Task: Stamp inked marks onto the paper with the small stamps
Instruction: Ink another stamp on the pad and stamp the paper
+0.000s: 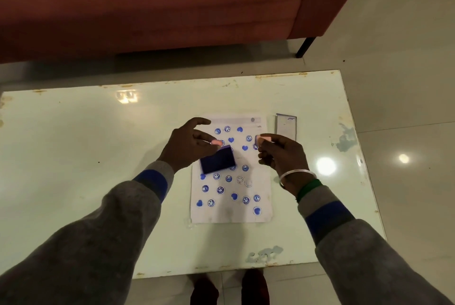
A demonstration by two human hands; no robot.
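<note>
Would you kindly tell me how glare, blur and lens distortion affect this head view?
Head view: dim warm light, with lamp glare on the glossy table, brightest right of the paper; head view: the left hand pinching the left stamp and the right hand pinching the right stamp look slightly soft; head view: mild wide-angle stretching toward frame corners.

A table (73, 144) with a glossy pale top fills the middle of the view. Rust-coloured chips (280, 75) run along its far edge. 2 worn grey patches show on the top, 1 by the right edge (346, 137) and 1 near the front edge (264, 254). A bright round glare (325, 166) sits toward the right edge, and a fainter one (126, 96) lies near the far left corner. Beyond the far edge stands a red-brown sofa (147, 4) on a thin black leg (305, 47). The floor (394, 46) is pale shiny tile, with 1 small light spot (403, 158) right of the table.
</note>
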